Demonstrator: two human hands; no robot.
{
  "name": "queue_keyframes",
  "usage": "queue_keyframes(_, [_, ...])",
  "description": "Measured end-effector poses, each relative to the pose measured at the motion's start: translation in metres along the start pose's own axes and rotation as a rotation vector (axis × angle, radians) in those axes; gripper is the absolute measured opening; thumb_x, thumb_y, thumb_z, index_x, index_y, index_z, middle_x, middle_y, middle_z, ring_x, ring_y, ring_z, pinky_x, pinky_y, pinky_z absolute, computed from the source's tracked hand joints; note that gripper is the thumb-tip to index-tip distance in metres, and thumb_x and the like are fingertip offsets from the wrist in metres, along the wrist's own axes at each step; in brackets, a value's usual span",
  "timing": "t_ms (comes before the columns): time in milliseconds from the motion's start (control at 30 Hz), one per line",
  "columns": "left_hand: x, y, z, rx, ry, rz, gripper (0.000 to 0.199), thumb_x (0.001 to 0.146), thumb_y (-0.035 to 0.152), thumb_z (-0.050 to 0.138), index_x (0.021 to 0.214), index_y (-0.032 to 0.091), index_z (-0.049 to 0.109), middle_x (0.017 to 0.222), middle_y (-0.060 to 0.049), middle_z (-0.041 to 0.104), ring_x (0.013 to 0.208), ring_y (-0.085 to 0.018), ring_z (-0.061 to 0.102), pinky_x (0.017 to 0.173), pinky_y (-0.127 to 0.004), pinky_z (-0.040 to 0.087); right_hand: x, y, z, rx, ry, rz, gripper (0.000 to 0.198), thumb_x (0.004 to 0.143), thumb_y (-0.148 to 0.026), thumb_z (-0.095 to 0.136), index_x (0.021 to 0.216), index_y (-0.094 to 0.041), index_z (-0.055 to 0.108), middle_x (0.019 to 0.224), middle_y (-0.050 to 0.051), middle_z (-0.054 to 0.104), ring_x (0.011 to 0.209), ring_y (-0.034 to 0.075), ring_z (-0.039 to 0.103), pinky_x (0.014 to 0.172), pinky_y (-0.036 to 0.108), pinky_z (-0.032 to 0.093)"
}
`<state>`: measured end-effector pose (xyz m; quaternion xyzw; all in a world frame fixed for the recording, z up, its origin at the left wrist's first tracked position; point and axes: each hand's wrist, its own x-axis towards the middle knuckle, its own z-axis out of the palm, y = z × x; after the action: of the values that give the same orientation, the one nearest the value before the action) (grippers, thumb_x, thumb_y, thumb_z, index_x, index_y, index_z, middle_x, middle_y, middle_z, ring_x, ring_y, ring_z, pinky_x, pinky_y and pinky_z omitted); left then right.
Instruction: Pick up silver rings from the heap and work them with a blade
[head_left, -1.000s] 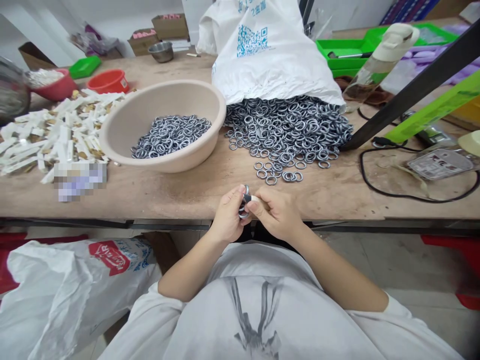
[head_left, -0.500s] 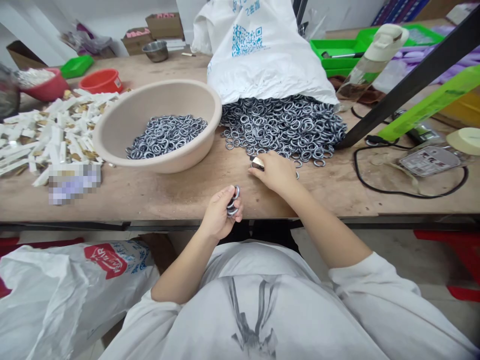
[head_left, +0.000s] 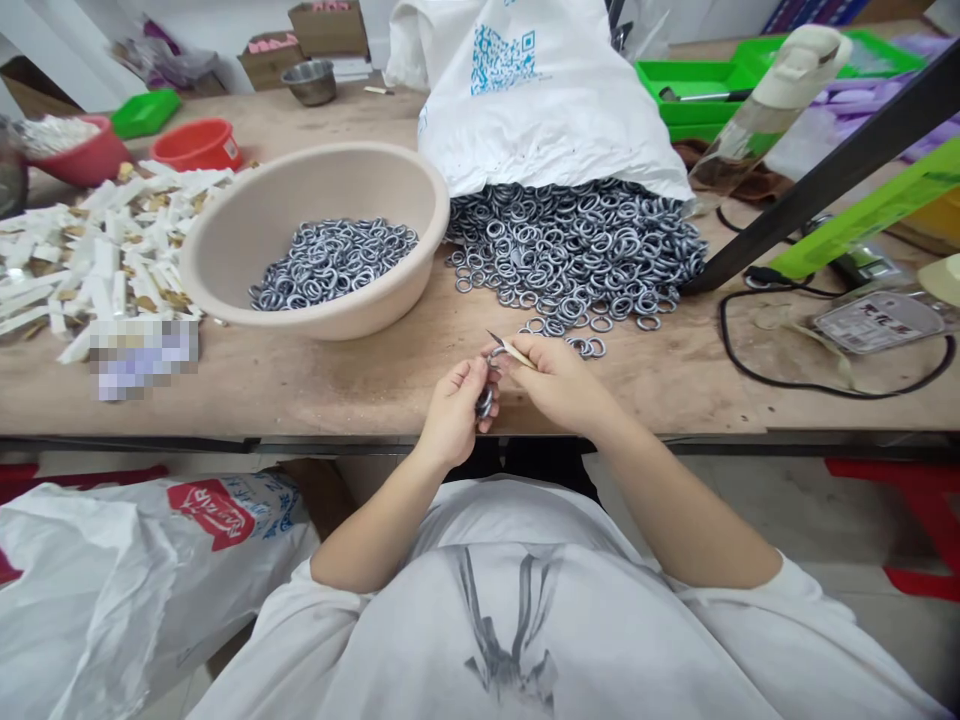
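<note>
At the near edge of the worn wooden workbench (head_left: 315, 385), left hand (head_left: 454, 415) curls closed around a small stack of grey metal rings (head_left: 484, 402). Right hand (head_left: 559, 380) pinches a thin pale sliver-shaped tool (head_left: 510, 348), tip meeting the stack. Beyond, loose heap of shiny grey split rings (head_left: 577, 250) spills from a white woven plastic sack (head_left: 540, 100) printed with a blue QR code; characters above it unreadable. Round beige plastic basin (head_left: 247, 240) holds more rings.
</note>
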<state>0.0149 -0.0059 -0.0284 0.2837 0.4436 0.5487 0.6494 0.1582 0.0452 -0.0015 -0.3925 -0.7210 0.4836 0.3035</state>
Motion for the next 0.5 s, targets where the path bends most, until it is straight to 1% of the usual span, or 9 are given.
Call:
queue_keyframes(67, [-0.001, -0.007, 0.002, 0.067, -0.048, 0.045, 0.049, 0.076, 0.064, 0.073, 0.082, 0.017, 0.059, 0.061, 0.005, 0.051, 0.044, -0.006, 0.042, 0.035, -0.017, 0.024, -0.009, -0.004, 0.001, -0.031, 0.013, -0.01, 0.026, 0.092, -0.034, 0.049, 0.077, -0.019, 0.064, 0.073, 0.002, 0.067, 0.07, 0.016, 0.059, 0.067, 0.028, 0.042])
queue_keyframes(133, [-0.001, -0.011, 0.001, 0.123, -0.078, 0.078, 0.052, 0.076, 0.068, 0.071, 0.083, 0.017, 0.06, 0.058, 0.006, 0.047, 0.043, -0.005, 0.036, 0.038, -0.018, 0.023, -0.014, -0.008, -0.002, -0.168, 0.039, 0.013, 0.027, 0.091, -0.032, 0.049, 0.07, -0.019, 0.061, 0.065, 0.0, 0.062, 0.063, 0.015, 0.054, 0.061, 0.027, 0.037])
queue_keyframes(200, [-0.002, -0.012, -0.001, 0.186, -0.088, 0.123, 0.052, 0.076, 0.067, 0.071, 0.08, 0.017, 0.061, 0.055, 0.007, 0.043, 0.044, -0.005, 0.032, 0.041, -0.018, 0.023, -0.016, -0.011, -0.005, -0.316, 0.044, 0.03, 0.027, 0.089, -0.03, 0.052, 0.065, -0.019, 0.059, 0.059, -0.001, 0.057, 0.059, 0.014, 0.048, 0.058, 0.028, 0.032])
queue_keyframes(267, [-0.004, -0.011, -0.002, 0.25, -0.094, 0.174, 0.049, 0.079, 0.064, 0.071, 0.075, 0.016, 0.06, 0.055, 0.006, 0.043, 0.048, -0.005, 0.033, 0.045, -0.018, 0.025, -0.018, -0.013, -0.007, -0.36, 0.029, 0.006, 0.022, 0.086, -0.024, 0.054, 0.067, -0.019, 0.063, 0.062, 0.0, 0.06, 0.061, 0.014, 0.05, 0.06, 0.028, 0.034])
queue_keyframes(333, [-0.006, -0.009, -0.001, 0.259, -0.097, 0.184, 0.048, 0.083, 0.062, 0.067, 0.071, 0.016, 0.059, 0.056, 0.005, 0.045, 0.048, -0.005, 0.035, 0.045, -0.019, 0.026, -0.02, -0.012, -0.005, -0.243, 0.063, -0.048, 0.015, 0.085, -0.021, 0.055, 0.083, -0.019, 0.07, 0.077, 0.002, 0.069, 0.072, 0.016, 0.058, 0.068, 0.029, 0.041])
queue_keyframes(400, [-0.007, -0.007, 0.002, 0.195, -0.113, 0.112, 0.049, 0.083, 0.063, 0.066, 0.07, 0.016, 0.056, 0.055, 0.005, 0.043, 0.045, -0.005, 0.033, 0.042, -0.019, 0.023, -0.02, -0.009, -0.001, -0.034, 0.113, -0.072, 0.02, 0.086, -0.024, 0.058, 0.1, -0.02, 0.071, 0.093, 0.004, 0.072, 0.083, 0.018, 0.063, 0.076, 0.031, 0.047])
queue_keyframes(433, [-0.008, -0.006, 0.003, 0.149, -0.125, 0.057, 0.049, 0.082, 0.063, 0.067, 0.07, 0.017, 0.055, 0.054, 0.005, 0.042, 0.043, -0.004, 0.031, 0.04, -0.018, 0.02, -0.02, -0.007, 0.001, 0.066, 0.119, -0.065, 0.023, 0.086, -0.028, 0.06, 0.105, -0.02, 0.071, 0.095, 0.005, 0.072, 0.084, 0.019, 0.064, 0.077, 0.031, 0.049])
queue_keyframes(500, [-0.01, -0.004, 0.007, 0.07, -0.143, -0.043, 0.049, 0.078, 0.061, 0.071, 0.069, 0.017, 0.053, 0.053, 0.006, 0.041, 0.04, -0.004, 0.03, 0.038, -0.017, 0.016, -0.02, -0.004, 0.005, 0.194, 0.09, -0.031, 0.026, 0.086, -0.036, 0.065, 0.105, -0.019, 0.07, 0.089, 0.004, 0.07, 0.078, 0.018, 0.064, 0.073, 0.032, 0.05])
